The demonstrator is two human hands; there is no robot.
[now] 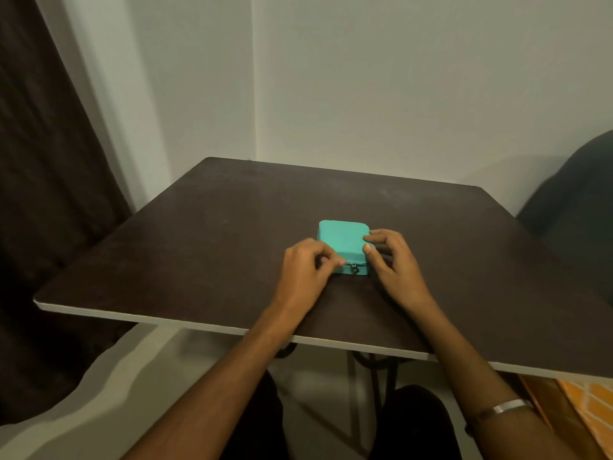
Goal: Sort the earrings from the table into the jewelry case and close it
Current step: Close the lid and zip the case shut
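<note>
With no earrings visible, my left hand pinches near the zip pull at six o'clock on the lidded square teal fabric jewelry case while my right hand grips its three o'clock side, so zipping comes next, I judge.

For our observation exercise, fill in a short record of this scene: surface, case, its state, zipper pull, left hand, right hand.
surface: dark table
case: teal jewelry case, near the table's middle
state: lid down
zipper pull: dark zipper pull hangs on the near side
left hand: left hand pinches at the near-left edge
right hand: right hand touches the right side, fingers curled
</note>
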